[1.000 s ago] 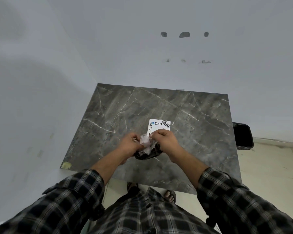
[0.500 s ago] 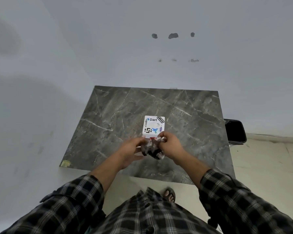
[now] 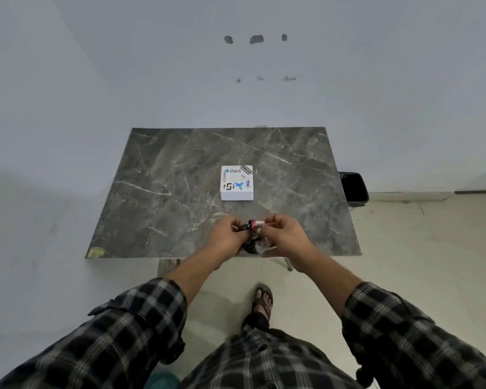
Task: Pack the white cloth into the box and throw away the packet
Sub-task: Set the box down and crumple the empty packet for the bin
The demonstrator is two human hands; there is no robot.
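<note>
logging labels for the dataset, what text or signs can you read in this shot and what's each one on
"Dart": on the top of the white box, beside a small blue logo.
Sideways text along the box's left edge: looks like "code" in angle brackets, too blurred to be sure.
Black slanted sticker at the box's top right corner: print too small to read.
Black geometric mark, blue bird figure, small purple scribble: symbols on the box, no legible words.
Packet in the left hand and right hand: no readable print.
</note>
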